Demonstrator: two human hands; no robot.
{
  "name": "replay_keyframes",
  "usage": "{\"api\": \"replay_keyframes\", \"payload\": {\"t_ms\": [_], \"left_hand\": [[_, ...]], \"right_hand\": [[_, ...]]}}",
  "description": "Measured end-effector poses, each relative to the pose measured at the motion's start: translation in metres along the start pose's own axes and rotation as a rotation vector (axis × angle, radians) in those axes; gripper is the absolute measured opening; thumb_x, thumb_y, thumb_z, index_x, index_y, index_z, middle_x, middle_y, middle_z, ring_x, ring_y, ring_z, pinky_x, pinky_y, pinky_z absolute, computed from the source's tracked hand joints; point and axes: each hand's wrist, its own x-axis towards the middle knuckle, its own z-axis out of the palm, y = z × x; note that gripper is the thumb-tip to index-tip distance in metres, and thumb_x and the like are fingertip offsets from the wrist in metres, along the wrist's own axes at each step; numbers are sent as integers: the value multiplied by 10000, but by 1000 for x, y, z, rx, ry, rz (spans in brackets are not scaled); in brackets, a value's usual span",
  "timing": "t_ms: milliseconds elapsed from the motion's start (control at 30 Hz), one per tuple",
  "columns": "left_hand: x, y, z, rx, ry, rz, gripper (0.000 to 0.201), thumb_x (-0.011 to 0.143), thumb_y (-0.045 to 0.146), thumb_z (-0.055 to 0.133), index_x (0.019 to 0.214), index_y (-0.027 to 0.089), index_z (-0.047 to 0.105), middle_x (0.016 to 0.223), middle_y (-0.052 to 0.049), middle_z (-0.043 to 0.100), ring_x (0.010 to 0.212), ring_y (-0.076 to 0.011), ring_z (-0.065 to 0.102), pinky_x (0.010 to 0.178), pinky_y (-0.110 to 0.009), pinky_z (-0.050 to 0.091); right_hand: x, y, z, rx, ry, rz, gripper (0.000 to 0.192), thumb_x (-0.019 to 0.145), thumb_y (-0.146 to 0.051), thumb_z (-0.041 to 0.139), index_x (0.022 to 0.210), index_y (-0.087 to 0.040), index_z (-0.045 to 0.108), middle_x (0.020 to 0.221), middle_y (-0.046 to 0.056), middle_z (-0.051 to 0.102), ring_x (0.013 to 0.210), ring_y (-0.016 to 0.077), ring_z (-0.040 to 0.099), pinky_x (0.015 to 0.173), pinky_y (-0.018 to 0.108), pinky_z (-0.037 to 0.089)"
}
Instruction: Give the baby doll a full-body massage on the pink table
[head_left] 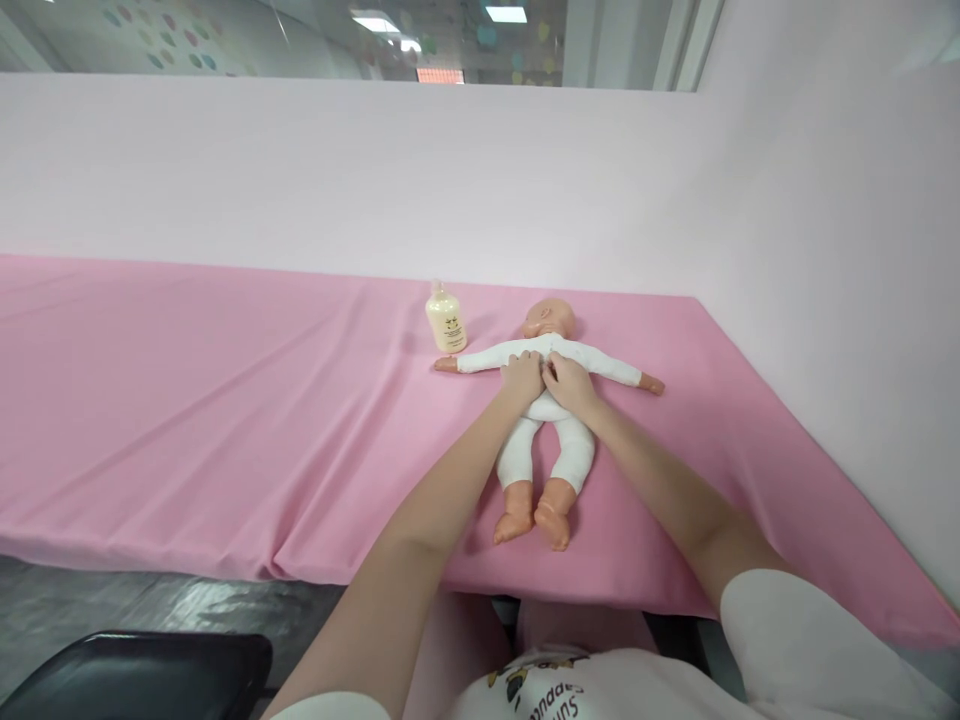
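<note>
Head view, looking forward and down, shows a baby doll [551,400] lying on its back on the table [225,400], which is covered with a pink cloth. Doll wears a white one-piece suit; arms are spread straight out to either side, legs point toward the person, bare feet near the table's front edge. Its head lies at the far end, close to the pale wall.

Left hand [522,377] rests palm down on the doll's chest, fingers curled onto the white fabric. Right hand [568,384] lies just beside it on the same part of the torso, fingers likewise bent onto the cloth. Both hands touch the suit and nearly meet at the doll's midline. Whether either hand actually pinches the fabric cannot be told at this size.

One cream-coloured bottle [445,318] stands upright on the table just beyond the doll's outstretched arm on the person's left side, apart from both hands. A dark chair seat [150,670] shows at the lower left, below the table edge.
</note>
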Motion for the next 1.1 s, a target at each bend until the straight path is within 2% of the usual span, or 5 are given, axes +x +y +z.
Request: {"api": "replay_keyframes", "payload": {"t_ms": [133, 267, 567, 867, 1100], "left_hand": [[6, -8, -26, -8, -86, 72, 236, 964, 230, 433, 1001, 181, 661, 1109, -140, 712, 1031, -309, 660, 860, -410, 497], [8, -7, -39, -42, 165, 51, 293, 999, 263, 393, 1039, 161, 664, 1049, -143, 711, 995, -297, 664, 862, -398, 475], [-2, 0, 12, 46, 29, -24, 232, 1016, 242, 412, 1136, 175, 600, 1265, -133, 649, 1210, -310, 568, 968, -414, 438], [-1, -11, 16, -15, 82, -21, 212, 1002, 206, 411, 1092, 194, 602, 1250, -110, 664, 1162, -297, 584, 925, -398, 432], [-11, -15, 26, -85, 134, 5, 264, 959, 143, 421, 1130, 188, 616, 1253, -105, 673, 1139, -281, 588, 981, -410, 424]], "right_hand": [[0, 14, 10, -3, -3, -29, 194, 899, -167, 463, 733, -220, 548, 776, 66, 683, 750, 228, 598, 720, 341, 432], [2, 15, 9, 11, 19, -25, 191, 909, -174, 470, 761, -209, 587, 797, 71, 705, 750, 223, 606, 720, 337, 437], [-2, -1, 4, -179, -100, 8, 208, 958, -145, 445, 855, -174, 623, 935, 103, 720, 888, 222, 622, 841, 324, 419], [0, -12, -25, 38, -77, -29, 208, 984, -176, 428, 924, -179, 628, 998, 68, 707, 930, 189, 614, 853, 286, 434], [-31, -7, -8, -387, -152, 110, 245, 979, -224, 465, 1157, -142, 612, 1186, 153, 645, 1087, 289, 561, 902, 367, 391]]}}
